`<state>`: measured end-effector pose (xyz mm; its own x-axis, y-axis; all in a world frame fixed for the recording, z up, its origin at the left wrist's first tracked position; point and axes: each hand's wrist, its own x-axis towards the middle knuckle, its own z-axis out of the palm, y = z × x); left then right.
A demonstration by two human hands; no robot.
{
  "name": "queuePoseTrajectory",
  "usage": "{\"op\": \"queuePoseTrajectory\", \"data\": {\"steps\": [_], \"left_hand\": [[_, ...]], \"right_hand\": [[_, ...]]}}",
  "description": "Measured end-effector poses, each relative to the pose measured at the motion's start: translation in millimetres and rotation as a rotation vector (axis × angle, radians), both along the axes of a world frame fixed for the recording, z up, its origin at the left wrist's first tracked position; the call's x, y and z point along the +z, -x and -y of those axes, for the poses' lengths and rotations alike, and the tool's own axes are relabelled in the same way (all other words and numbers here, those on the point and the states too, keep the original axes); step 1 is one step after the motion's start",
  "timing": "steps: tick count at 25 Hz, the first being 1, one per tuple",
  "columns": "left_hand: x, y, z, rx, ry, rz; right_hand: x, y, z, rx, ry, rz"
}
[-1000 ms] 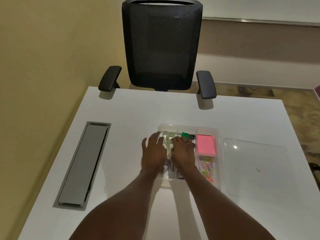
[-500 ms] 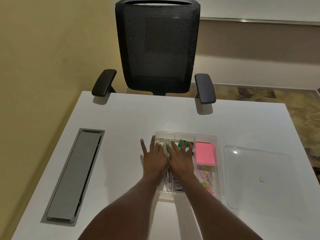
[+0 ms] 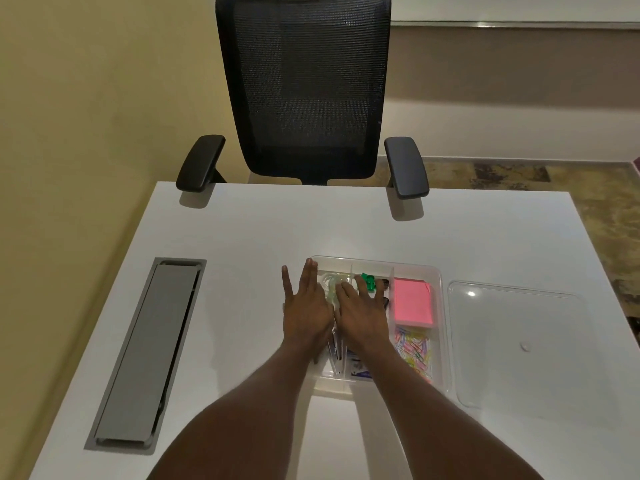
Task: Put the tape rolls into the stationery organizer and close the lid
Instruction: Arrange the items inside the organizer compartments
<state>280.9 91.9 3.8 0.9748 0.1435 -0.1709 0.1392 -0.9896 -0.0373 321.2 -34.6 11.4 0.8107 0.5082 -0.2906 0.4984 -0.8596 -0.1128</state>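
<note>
We held our left hand (image 3: 304,313) flat with fingers spread wide, gripping nothing, at the left edge of the clear stationery organizer (image 3: 437,327) in the centre of the frame. Our right hand (image 3: 362,315) lay just beside it, equally flat and empty, over the middle compartments. Between the two hands, clear tape rolls (image 3: 333,284) sat in the organizer's upper-left compartment. A pink notepad (image 3: 412,302) and coloured paper clips (image 3: 415,351) filled its right side. The transparent lid (image 3: 519,341) lay on the white worktop (image 3: 242,271) at right, off the organizer.
</note>
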Motion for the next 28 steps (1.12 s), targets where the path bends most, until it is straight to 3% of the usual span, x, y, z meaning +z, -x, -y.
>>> {"op": "queuePoseTrajectory", "data": {"steps": [18, 24, 28], "left_hand": [[-13, 4, -5, 0.109, 0.14, 0.058], [-14, 20, -2, 0.201, 0.154, 0.069], [-10, 22, 4, 0.232, 0.198, 0.038]], "right_hand": [[-5, -11, 10, 0.084, -0.043, 0.022], [6, -1, 12, 0.083, -0.087, 0.178], [7, 14, 4, 0.097, -0.062, 0.105]]}}
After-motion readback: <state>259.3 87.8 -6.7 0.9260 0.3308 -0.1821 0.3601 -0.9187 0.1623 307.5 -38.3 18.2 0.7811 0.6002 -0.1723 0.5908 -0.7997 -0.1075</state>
